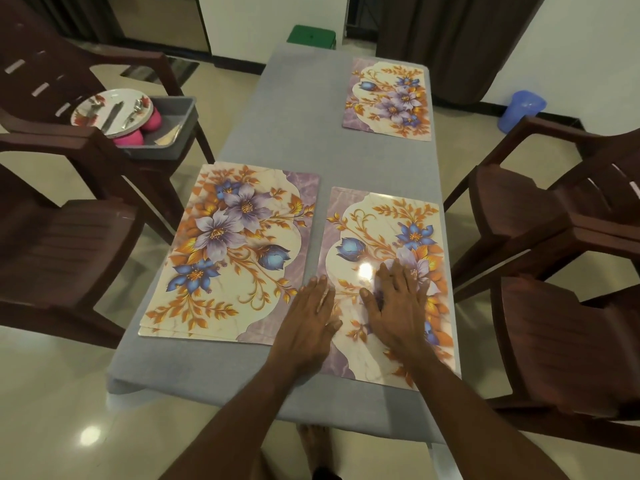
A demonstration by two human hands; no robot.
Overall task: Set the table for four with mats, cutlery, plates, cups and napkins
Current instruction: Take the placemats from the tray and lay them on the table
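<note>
This is a home dining room. A long table under a grey cloth stands on glossy tiled floor, with dark brown plastic armchairs drawn up on both sides of it. Floral placemats lie on the table. Beyond its far end hang dark curtains against white walls, and a green stool stands there.
</note>
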